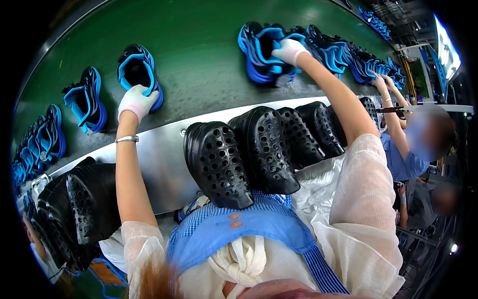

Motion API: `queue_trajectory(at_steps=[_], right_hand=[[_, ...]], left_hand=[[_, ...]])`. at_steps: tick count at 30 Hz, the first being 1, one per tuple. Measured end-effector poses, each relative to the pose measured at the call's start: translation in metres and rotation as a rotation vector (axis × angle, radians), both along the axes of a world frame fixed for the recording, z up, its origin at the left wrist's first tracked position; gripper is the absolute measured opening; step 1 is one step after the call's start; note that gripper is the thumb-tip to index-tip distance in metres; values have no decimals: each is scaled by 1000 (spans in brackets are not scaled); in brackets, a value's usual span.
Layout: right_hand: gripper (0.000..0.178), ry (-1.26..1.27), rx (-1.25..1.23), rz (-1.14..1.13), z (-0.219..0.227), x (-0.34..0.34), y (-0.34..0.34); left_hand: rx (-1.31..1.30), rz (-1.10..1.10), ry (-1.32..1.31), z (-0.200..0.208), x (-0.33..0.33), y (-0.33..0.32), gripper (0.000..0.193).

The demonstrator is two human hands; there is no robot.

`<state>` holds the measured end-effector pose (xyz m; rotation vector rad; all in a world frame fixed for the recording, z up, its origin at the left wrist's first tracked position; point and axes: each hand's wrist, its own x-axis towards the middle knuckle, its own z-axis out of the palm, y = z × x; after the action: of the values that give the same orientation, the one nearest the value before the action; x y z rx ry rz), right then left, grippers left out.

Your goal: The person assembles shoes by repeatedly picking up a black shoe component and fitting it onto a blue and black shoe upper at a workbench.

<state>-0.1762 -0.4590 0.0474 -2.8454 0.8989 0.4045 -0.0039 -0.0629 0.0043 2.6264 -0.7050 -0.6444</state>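
Observation:
My left hand [137, 103], in a white glove, is closed on the heel of a black and blue sneaker [150, 65] standing on the green belt [194, 55]. The inside of this shoe shows dark between its light-blue collar edges. Further right, my right hand [290, 51], also gloved in white, is closed at the collar of another black and blue sneaker [251, 42]. Its fingertips are partly hidden inside the shoe opening. Between me and the belt stand nested stacks of black perforated plastic shoe forms [219, 159].
A single sneaker [90, 102] and a row of sneakers [42, 137] stand to the left. Another sneaker row [358, 57] runs along the belt to the right, where a co-worker's hands [382, 82] reach in. More black forms [82, 199] lean on the metal ledge [159, 154].

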Motion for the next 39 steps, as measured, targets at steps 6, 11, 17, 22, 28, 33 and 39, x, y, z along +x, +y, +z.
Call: queue_trajectory(at_steps=[6,11,17,22,28,33,39], right_hand=[[48,-8,297,121,11,43,98],[42,16,140,356,36,36,106],[34,-377,122,370,141,-71,104],[26,-417,-168,217,189,-192,95],[23,-408,-229,12,174,-295,92],[28,-293,-345,-20,153,-318,81],[41,-142,-351,3,136,-319,61]], left_hand=[[-43,44,9,-6,0,9,43],[-121,31,5,-2,-3,4,40],[-213,26,-26,-8,0,14,35],[-272,160,-9,-4,-7,13,45],[-24,-61,-491,23,-16,15,56],[-114,-99,-725,53,-32,3,46],[-275,-200,-633,69,-49,-13,39]])
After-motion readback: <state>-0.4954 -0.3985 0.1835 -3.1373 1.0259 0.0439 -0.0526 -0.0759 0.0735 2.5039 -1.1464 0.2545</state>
